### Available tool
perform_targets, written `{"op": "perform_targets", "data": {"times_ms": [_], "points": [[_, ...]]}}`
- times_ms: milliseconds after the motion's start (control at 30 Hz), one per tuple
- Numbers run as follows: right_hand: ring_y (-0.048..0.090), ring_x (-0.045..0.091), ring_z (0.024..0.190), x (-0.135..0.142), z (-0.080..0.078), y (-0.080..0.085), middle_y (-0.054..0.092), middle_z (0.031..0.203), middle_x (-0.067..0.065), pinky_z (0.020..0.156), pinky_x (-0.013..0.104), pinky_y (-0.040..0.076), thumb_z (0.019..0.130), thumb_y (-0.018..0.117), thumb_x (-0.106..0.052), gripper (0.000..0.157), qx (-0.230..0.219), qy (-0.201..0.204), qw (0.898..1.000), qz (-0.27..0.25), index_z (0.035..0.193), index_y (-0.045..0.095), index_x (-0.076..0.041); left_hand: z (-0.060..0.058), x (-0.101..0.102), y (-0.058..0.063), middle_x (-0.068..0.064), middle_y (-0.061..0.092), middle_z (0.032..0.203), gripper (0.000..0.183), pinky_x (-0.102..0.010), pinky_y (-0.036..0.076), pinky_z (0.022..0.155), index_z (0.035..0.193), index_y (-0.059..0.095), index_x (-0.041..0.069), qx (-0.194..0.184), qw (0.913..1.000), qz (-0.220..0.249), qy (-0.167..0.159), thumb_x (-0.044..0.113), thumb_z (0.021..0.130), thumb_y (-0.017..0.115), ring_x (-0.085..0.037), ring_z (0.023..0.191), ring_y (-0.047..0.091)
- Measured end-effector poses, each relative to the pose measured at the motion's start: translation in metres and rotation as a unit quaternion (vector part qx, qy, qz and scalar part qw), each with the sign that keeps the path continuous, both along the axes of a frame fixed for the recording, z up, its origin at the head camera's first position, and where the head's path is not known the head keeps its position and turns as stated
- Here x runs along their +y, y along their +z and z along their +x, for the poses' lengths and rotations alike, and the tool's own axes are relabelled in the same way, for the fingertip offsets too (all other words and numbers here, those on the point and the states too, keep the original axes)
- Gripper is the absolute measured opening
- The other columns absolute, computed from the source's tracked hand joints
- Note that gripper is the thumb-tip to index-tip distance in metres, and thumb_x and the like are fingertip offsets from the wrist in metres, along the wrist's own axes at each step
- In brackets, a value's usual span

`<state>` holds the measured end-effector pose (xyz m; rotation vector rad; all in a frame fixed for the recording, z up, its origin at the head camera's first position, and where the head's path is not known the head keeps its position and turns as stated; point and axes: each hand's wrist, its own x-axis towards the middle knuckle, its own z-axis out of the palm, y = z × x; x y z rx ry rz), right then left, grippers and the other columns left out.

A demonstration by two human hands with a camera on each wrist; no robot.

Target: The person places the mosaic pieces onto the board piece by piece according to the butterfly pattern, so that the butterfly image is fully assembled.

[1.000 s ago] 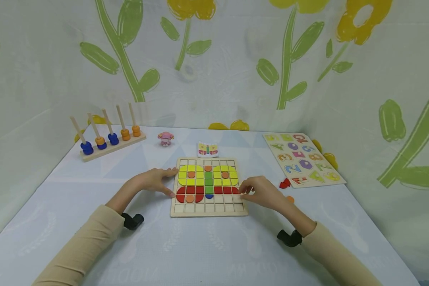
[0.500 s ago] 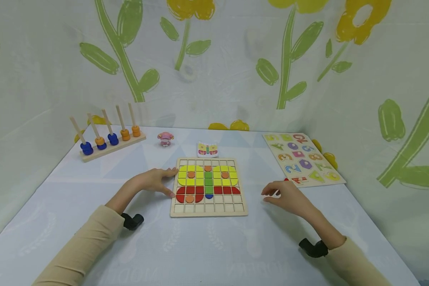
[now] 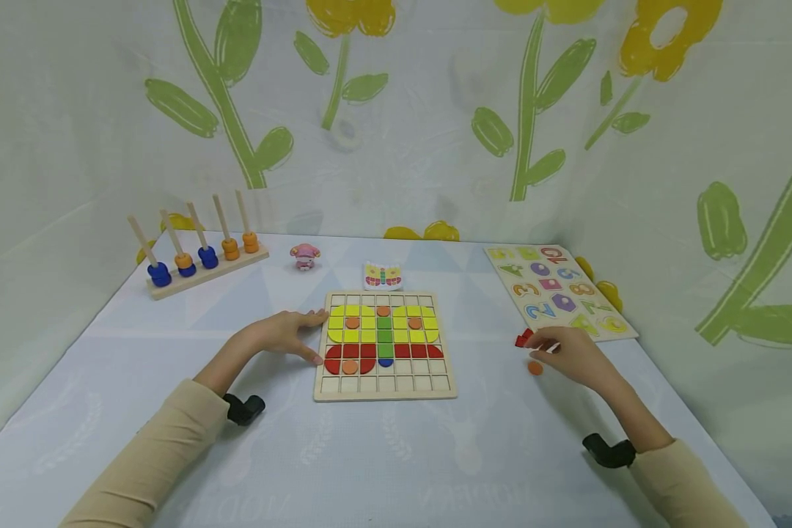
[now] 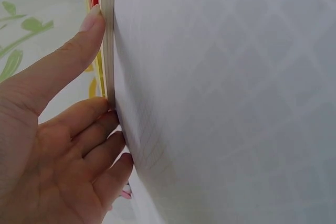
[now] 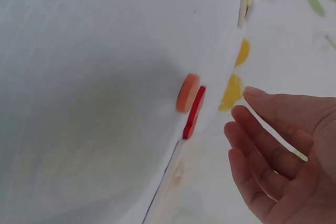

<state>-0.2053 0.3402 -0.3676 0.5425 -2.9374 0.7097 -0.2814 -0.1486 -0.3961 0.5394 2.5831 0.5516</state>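
Note:
A wooden grid board (image 3: 386, 392) lies mid-table, with yellow, red, green, orange and blue tiles forming a butterfly. My left hand (image 3: 282, 334) rests at its left edge, thumb and index fingertip touching the side. In the left wrist view the thumb (image 4: 86, 38) lies against the board's edge (image 4: 107, 40) and the other fingers are relaxed. My right hand (image 3: 570, 356) hovers over the table at the right, fingers loosely bent and nothing between them. Close to its fingertips are small red pieces (image 3: 523, 338) and an orange disc (image 3: 535, 368). The right wrist view shows a gap between fingertips and pieces.
Behind the board stands a small butterfly pattern card (image 3: 383, 276). A number puzzle board (image 3: 607, 331) lies at the right, partly behind my right hand. At the back left are a peg stand with beads (image 3: 211, 275) and a pink figurine (image 3: 305, 256).
My right hand has moved right from the board's right edge to the loose red pieces and orange disc. My left hand and the board have stayed put.

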Motion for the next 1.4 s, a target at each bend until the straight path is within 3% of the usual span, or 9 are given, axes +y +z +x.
{"op": "perform_targets", "data": {"times_ms": [300,600,733,967,1400], "points": [[0.064,0.025,0.081,0.020,-0.009,-0.007,0.069,0.088,0.005,0.066,0.027,0.053,0.083,0.074,-0.003,0.018,-0.028,-0.024,0.999,0.005,0.100,0.072,0.000,-0.001,0.000,0.001,-0.021,0.023,0.155,0.098,-0.062,0.023,0.109,0.152,0.028,0.012,-0.002,1.0000,-0.003,-0.006,0.046,0.076,0.079,-0.042,0.142,0.019],[0.061,0.024,0.082,0.023,-0.019,-0.011,0.068,0.087,0.005,0.065,0.026,0.052,0.083,0.073,-0.003,0.022,-0.035,-0.025,0.999,0.022,0.104,0.071,0.001,-0.002,0.000,0.001,-0.020,0.023,0.155,0.099,-0.063,0.022,0.108,0.152,0.028,0.013,-0.003,1.0000,-0.006,-0.001,0.048,0.075,0.079,-0.042,0.142,0.018],[0.061,0.023,0.081,0.019,-0.026,-0.014,0.067,0.088,0.005,0.062,0.025,0.050,0.083,0.073,-0.003,0.025,-0.036,-0.016,0.999,0.018,0.107,0.070,0.002,-0.003,0.000,0.001,-0.021,0.023,0.155,0.099,-0.063,0.022,0.108,0.153,0.028,0.013,-0.005,1.0000,-0.007,0.001,0.047,0.075,0.079,-0.043,0.142,0.018],[0.056,0.018,0.076,0.015,-0.038,-0.019,0.066,0.086,0.005,0.057,0.023,0.047,0.081,0.074,0.001,0.028,-0.029,0.037,0.999,0.026,0.109,0.071,0.002,-0.001,0.001,0.002,-0.021,0.023,0.155,0.099,-0.063,0.023,0.108,0.153,0.028,0.013,-0.009,0.9999,-0.007,0.003,0.046,0.075,0.080,-0.043,0.142,0.018],[0.058,0.017,0.075,0.017,-0.050,-0.021,0.068,0.084,0.002,0.063,0.025,0.050,0.081,0.074,0.000,0.019,-0.034,0.037,0.998,0.031,0.100,0.072,0.002,0.001,0.000,0.002,-0.020,0.023,0.155,0.098,-0.062,0.023,0.109,0.152,0.028,0.013,-0.009,1.0000,-0.004,0.001,0.046,0.076,0.080,-0.042,0.142,0.019]]}}
